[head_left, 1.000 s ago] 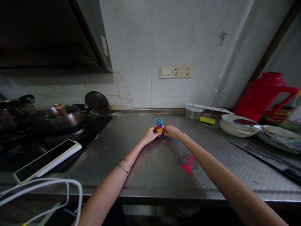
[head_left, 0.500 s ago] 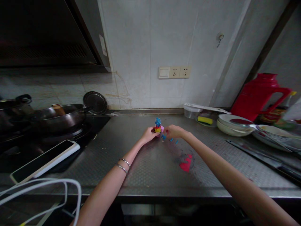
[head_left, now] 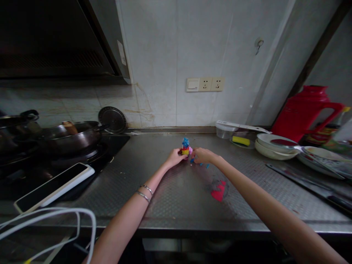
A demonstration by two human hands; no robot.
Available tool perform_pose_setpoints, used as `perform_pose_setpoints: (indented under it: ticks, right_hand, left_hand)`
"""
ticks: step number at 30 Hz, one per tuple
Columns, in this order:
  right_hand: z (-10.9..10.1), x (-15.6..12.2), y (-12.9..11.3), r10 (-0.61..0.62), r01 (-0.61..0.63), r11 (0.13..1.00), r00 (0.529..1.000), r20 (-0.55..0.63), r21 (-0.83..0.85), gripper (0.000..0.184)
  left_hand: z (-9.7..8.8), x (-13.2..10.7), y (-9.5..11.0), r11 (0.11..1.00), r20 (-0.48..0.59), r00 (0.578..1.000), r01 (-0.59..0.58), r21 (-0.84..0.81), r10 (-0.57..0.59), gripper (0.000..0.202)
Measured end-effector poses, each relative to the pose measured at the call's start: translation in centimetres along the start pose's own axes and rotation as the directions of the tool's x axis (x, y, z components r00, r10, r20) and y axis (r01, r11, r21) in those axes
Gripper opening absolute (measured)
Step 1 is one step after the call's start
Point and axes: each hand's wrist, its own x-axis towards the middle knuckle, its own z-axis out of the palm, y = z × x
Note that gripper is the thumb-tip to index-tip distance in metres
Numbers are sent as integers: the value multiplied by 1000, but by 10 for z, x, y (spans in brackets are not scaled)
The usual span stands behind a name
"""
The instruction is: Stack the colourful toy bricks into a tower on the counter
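Observation:
My left hand (head_left: 175,158) is closed around the lower part of a small upright toy (head_left: 185,146), which has a blue top, a red band and a yellow base and looks made of tiny blocks. A pink piece (head_left: 190,150) shows beside it. Just to the right, my right hand (head_left: 204,155) is down at the counter, fingers bent and drawn together over a small blue piece (head_left: 192,160). Whether the fingertips grip it is too small to tell. More blue bits (head_left: 207,166) lie under and beside this hand.
A red scrap (head_left: 218,191) lies on the metal counter (head_left: 176,205) in a dark smudge. At right are a yellow sponge (head_left: 241,140), stacked bowls (head_left: 275,150), a long knife (head_left: 308,181) and a red thermos jug (head_left: 302,113). Pans (head_left: 74,141) and a white-edged device (head_left: 55,187) are left.
My right hand has lowered slightly and moved a little left onto the blue pieces, its fingers drawing together. My left hand keeps its hold on the toy.

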Motion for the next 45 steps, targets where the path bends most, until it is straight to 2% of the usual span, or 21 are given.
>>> perform_pose_setpoints:
  ticks: [9,17,19,21,24,26,28,31,36,39,45]
  right_hand:
    - [2,5,0,31,-34,999,996,87,28,19]
    - [13,2,4,71,-76,991,996,51,110,14]
    - [12,2,10,42,-40,979,999,-7,202,13]
    - [4,2,16,23,17,945,993,-120,327,15]
    - [-21,1,19,68,110,858,944,-322,503,21]
    - [-40,2,15,98,173,817,899,-427,551,23]
    - [-56,5,7,54,240,823,870,-490,516,21]
    - [-67,12,-5,20,231,874,861,-509,426,17]
    - [-69,25,-11,49,114,942,884,-465,315,16]
    - [-74,27,-12,62,47,966,913,-403,254,17]
    - [-82,17,-20,18,13,996,943,-332,91,25]
  left_hand:
    - [-1,0,2,1000,-4,1000,6,-9,-6,36]
    - [0,-1,2,1000,-15,1000,26,-14,-26,36]
    - [0,-1,2,1000,-17,1000,21,-13,-21,35]
    - [0,-1,3,1000,-11,1000,13,-15,-13,35]
    - [-1,-2,6,1000,4,1000,13,-22,-13,36]
    - [-2,-3,9,1000,8,1000,14,-19,-14,35]
    - [-2,-4,11,1000,9,1000,14,-9,-14,33]
    - [-2,-5,13,1000,14,1000,11,0,-11,33]
    - [-1,-4,12,1000,6,1000,5,17,-5,33]
    - [-1,-4,10,1000,7,1000,4,18,-4,34]
    - [-2,-4,10,1000,9,1000,-11,24,11,35]
